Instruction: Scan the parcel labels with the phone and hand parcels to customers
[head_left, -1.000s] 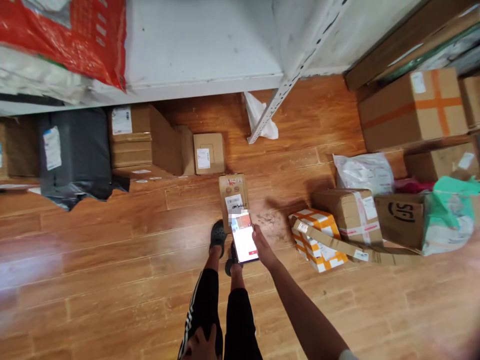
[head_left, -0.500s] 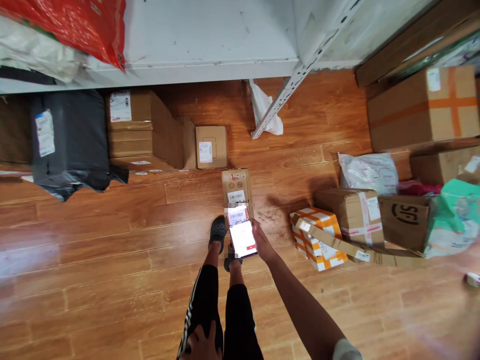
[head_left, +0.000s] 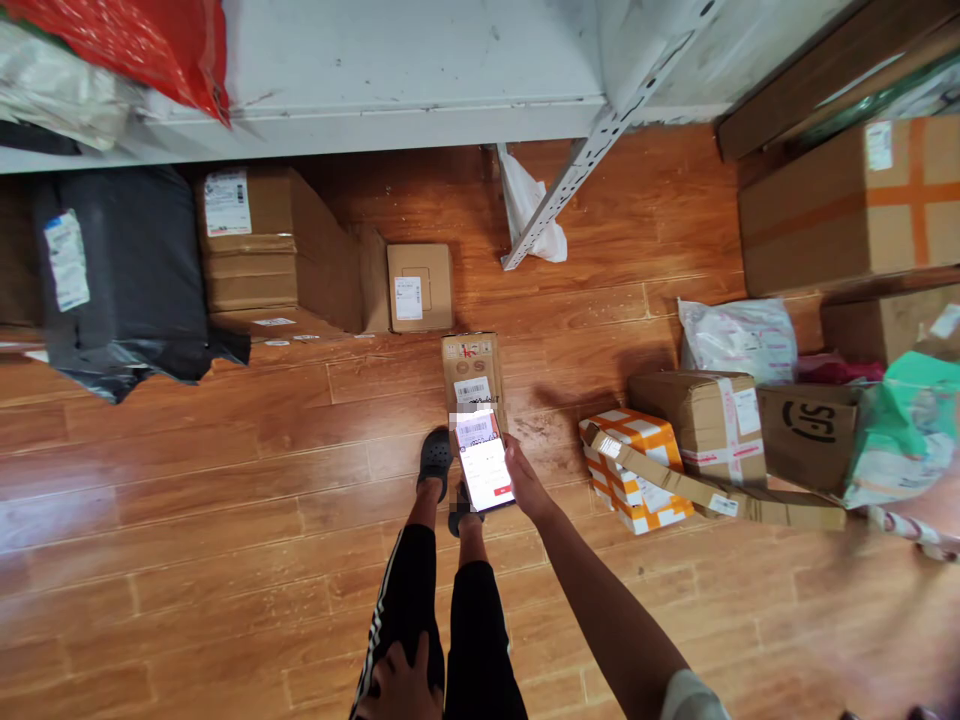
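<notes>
Phone (head_left: 486, 468) hovers over wooden floor (head_left: 225, 500) near shelf (head_left: 412, 60), right hand (head_left: 528, 486) gripping, left hand (head_left: 402, 684) spread

Phone screen (head_left: 484, 470) white, button (head_left: 502, 491) red; carton (head_left: 480, 362) brown; parcel (head_left: 646, 428) orange-and-white checked; trousers (head_left: 480, 640) black, white-striped; bag (head_left: 150, 50) red.

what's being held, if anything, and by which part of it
A phone, held by its right edge in the right hand. The left hand rests on a trouser leg, with nothing visible in it.
</notes>
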